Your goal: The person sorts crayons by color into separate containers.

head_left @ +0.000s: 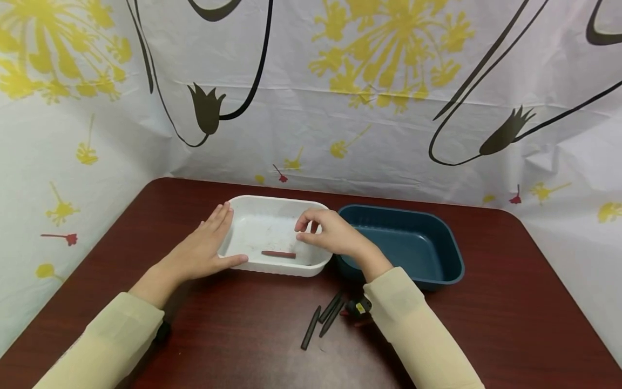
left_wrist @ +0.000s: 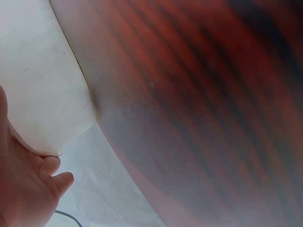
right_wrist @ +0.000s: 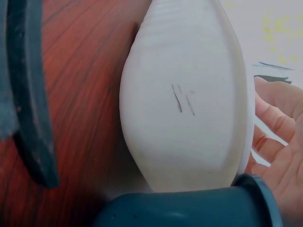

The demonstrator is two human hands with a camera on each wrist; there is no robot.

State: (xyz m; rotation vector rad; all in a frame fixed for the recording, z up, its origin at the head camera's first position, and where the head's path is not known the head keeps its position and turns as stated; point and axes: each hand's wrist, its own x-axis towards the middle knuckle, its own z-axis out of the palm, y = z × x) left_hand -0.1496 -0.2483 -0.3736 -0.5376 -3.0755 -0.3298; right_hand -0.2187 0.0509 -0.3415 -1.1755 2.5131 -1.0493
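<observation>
A white plastic tray [head_left: 272, 266] stands on the table with one red crayon [head_left: 278, 254] lying inside near its front wall. On the tray's left end rests my left hand [head_left: 206, 248], fingers straight along the rim and thumb over the front edge. My right hand [head_left: 330, 232] hovers over the tray's right end. Its fingers are loosely bent, with a gap to the thumb and nothing seen between them. In the right wrist view the tray's outer wall [right_wrist: 189, 142] bears dark marks, and the right hand [right_wrist: 279, 137] is beyond its rim.
A dark teal tray [head_left: 449, 254] stands right of the white one, partly under my right forearm. Several dark crayons [head_left: 311, 327] lie on the brown table [head_left: 233, 335] in front. Reddish sticks there are partly hidden by the wrist camera [head_left: 358, 308]. A patterned sheet [head_left: 291, 124] hangs behind.
</observation>
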